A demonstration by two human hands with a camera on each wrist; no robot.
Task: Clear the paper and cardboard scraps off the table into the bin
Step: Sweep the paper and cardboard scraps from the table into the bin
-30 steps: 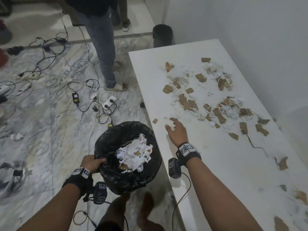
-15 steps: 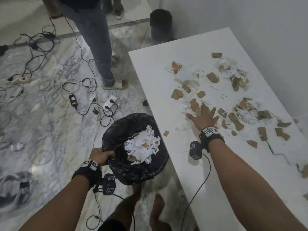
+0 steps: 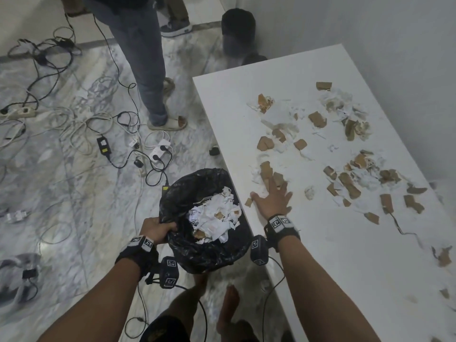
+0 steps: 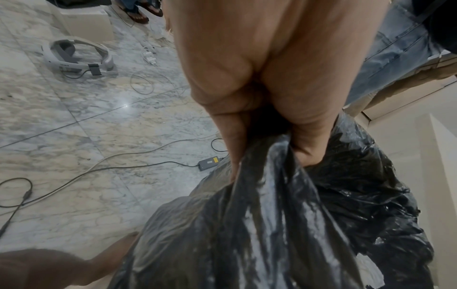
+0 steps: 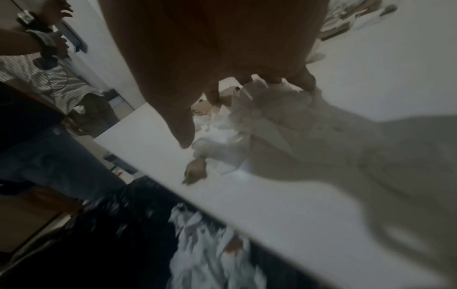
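White paper and brown cardboard scraps (image 3: pixel 345 178) lie scattered over the white table (image 3: pixel 320 255). My right hand (image 3: pixel 272 201) lies flat, fingers spread, on scraps (image 5: pixel 259 117) close to the table's left edge; one small cardboard bit (image 3: pixel 248 201) sits by its thumb. The bin, lined with a black bag (image 3: pixel 209 253), hangs just below that edge and holds white paper scraps (image 3: pixel 214 220). My left hand (image 3: pixel 158 228) grips the bag's rim (image 4: pixel 267 162) with curled fingers.
Cables and power strips (image 3: pixel 98 134) cover the marble floor on the left. A person in jeans (image 3: pixel 145 70) stands near the table's far corner. A second dark bin (image 3: pixel 238 30) stands by the wall. A white headset (image 4: pixel 76 56) lies on the floor.
My right hand reached out over the scraps, then drew back toward the table's left edge, dragging paper and cardboard with it. The left hand kept its grip on the bag.
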